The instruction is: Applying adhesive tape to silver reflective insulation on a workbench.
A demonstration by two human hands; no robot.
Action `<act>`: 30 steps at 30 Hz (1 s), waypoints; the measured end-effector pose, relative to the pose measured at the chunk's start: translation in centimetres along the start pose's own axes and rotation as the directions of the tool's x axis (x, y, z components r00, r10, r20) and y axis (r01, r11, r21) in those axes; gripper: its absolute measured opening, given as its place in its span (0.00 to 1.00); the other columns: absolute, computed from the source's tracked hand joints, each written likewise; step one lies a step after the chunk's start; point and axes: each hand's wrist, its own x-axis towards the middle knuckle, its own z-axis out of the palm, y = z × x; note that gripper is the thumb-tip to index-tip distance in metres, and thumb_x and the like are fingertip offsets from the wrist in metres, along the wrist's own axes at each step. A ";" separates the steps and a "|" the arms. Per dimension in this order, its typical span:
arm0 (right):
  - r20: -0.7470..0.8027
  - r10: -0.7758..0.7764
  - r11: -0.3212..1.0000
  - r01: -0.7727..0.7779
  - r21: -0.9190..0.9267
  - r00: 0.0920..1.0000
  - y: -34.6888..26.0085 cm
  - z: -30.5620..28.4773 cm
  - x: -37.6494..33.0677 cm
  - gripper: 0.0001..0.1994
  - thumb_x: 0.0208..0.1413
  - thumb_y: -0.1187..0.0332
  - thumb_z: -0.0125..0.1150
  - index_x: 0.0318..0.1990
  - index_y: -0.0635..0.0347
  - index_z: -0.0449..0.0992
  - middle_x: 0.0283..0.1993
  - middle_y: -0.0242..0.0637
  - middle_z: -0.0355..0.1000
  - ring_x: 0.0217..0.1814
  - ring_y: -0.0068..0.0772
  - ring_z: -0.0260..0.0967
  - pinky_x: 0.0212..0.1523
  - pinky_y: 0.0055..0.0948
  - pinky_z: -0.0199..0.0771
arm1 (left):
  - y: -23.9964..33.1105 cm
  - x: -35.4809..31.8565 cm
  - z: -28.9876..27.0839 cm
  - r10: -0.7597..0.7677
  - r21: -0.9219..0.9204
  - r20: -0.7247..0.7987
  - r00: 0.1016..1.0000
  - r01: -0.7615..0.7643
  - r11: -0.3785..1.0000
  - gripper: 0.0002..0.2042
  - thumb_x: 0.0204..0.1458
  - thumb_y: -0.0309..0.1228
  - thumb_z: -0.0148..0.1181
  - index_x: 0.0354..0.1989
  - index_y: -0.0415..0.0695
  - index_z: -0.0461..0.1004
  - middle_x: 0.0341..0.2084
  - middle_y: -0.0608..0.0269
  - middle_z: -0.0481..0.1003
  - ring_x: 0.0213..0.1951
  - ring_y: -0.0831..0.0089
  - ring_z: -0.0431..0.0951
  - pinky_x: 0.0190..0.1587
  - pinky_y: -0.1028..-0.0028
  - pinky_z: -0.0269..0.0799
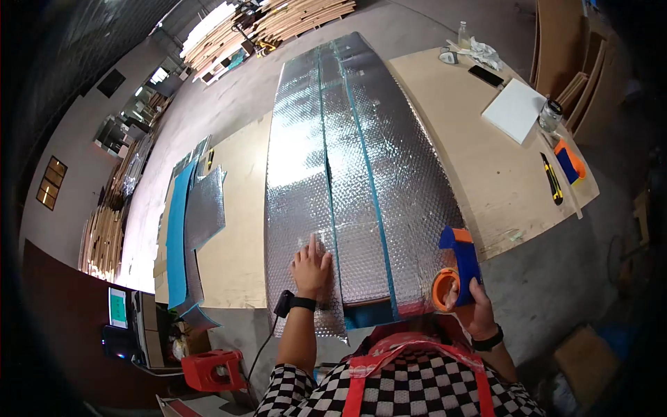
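Observation:
A long silver bubble-foil sheet (pixel 396 153) stretches away from me over the table, with a dark teal gap and a teal strip running along its length. My left hand (pixel 310 271) rests on the near left part of the foil, its fingers stretched out and holding nothing. At the foil's near right corner, my right hand (pixel 476 313) grips a blue and orange tape dispenser (pixel 468 263). Its orange roll ring faces left, with some of my fingers inside or behind it. Below the foil's near edge, a teal surface (pixel 368 315) shows between the strips.
Teal-backed foil offcuts (pixel 179 236) and a yellow cutter (pixel 210 159) lie on the left board. The right board (pixel 472 160) carries a white square (pixel 514 110), a phone (pixel 486 76), a jar (pixel 550 115), another cutter (pixel 552 179) and a second dispenser (pixel 571 161). A red stool (pixel 212 370) stands lower left.

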 end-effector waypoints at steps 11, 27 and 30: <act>-0.181 -0.311 0.907 0.234 -0.349 0.933 2.6 1.7 -3.8 0.18 0.66 0.57 0.52 0.49 0.66 0.70 0.35 0.42 0.75 0.36 0.37 0.77 0.43 0.39 0.79 | -1.0 9.6 -1.0 0.136 -0.232 0.175 0.975 -0.094 0.968 0.20 0.60 0.52 0.50 0.44 0.48 0.76 0.51 0.52 0.71 0.52 0.54 0.72 0.54 0.48 0.61; 0.165 -0.502 -0.189 0.078 -0.979 0.849 20.2 15.5 -3.7 0.17 0.47 0.59 0.74 0.40 0.61 0.81 0.39 0.40 0.80 0.43 0.41 0.75 0.49 0.36 0.73 | -2.6 14.7 4.8 0.405 -0.216 -0.061 0.912 -0.408 0.887 0.30 0.65 0.51 0.36 0.72 0.50 0.54 0.72 0.55 0.51 0.74 0.61 0.46 0.72 0.47 0.29; 0.264 -0.521 -0.313 0.106 -0.944 0.811 22.0 16.0 -4.5 0.21 0.44 0.54 0.75 0.40 0.60 0.82 0.41 0.38 0.80 0.48 0.40 0.74 0.52 0.36 0.71 | -4.4 14.7 5.8 0.432 -0.247 -0.023 0.902 -0.424 0.871 0.31 0.64 0.51 0.39 0.72 0.48 0.53 0.73 0.53 0.47 0.74 0.60 0.43 0.72 0.47 0.28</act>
